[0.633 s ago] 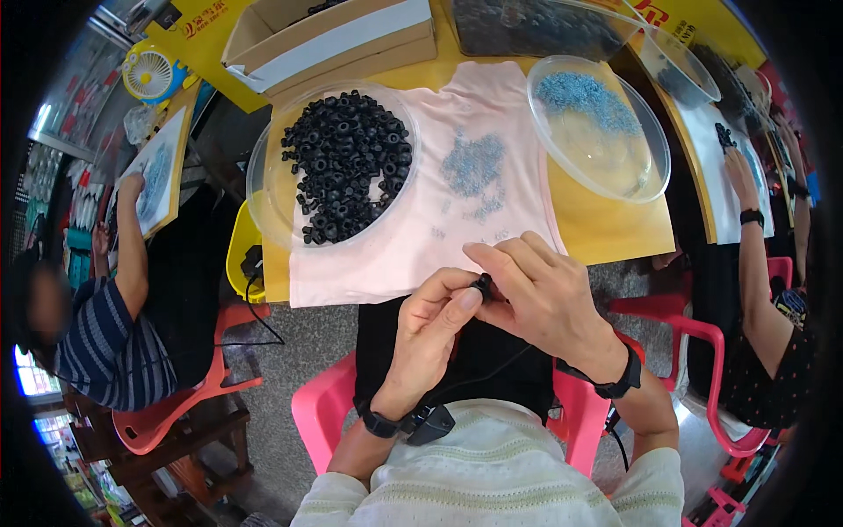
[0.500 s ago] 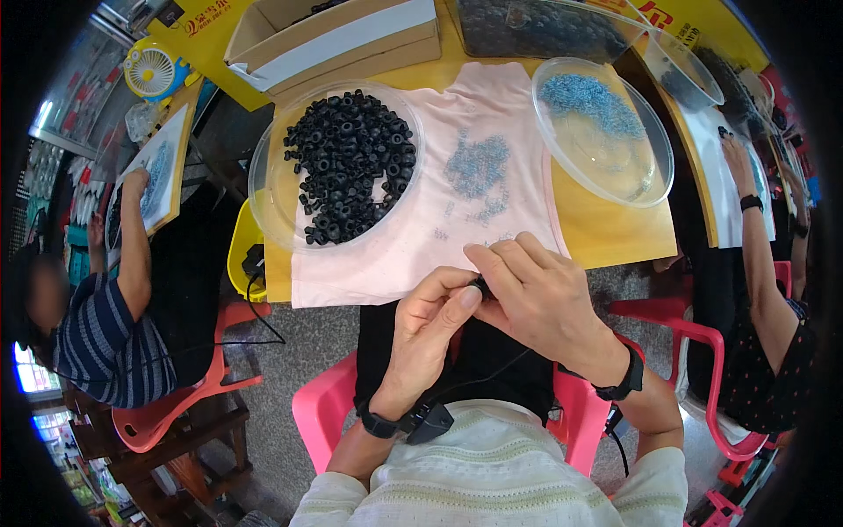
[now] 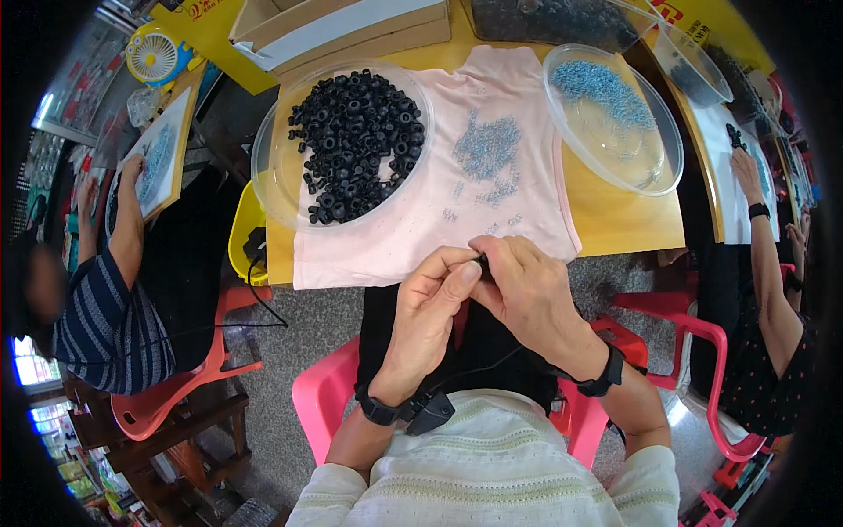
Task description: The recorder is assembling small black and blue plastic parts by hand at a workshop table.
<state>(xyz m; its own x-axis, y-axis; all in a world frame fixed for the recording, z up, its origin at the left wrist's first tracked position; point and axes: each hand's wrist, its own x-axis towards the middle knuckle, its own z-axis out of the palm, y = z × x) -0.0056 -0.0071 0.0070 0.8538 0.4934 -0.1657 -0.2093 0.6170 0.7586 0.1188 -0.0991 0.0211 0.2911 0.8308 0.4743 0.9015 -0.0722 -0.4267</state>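
- Your left hand (image 3: 423, 307) is pinching a small black piece (image 3: 482, 263) between thumb and forefinger.
- Your right hand (image 3: 533, 285) is meeting it there, fingers bending inward around the piece; they are hiding its far side, so you cannot tell what their tips are gripping.
- The piece is sitting where your two hands are coming together, just beyond the near edge of the pink cloth (image 3: 378, 261).
- On that cloth, small bluish bits (image 3: 487, 149) are lying in a loose patch, a few straying toward you.
- To the left, a clear round tray (image 3: 267, 149) is holding a heap of black pieces (image 3: 356, 123).
- To the right, a clear shallow bowl (image 3: 675, 167) is holding more bluish bits (image 3: 606, 92), gathering toward its far side.
- Beyond the left tray, a cardboard box (image 3: 351, 42) is standing on the yellow table (image 3: 628, 224).
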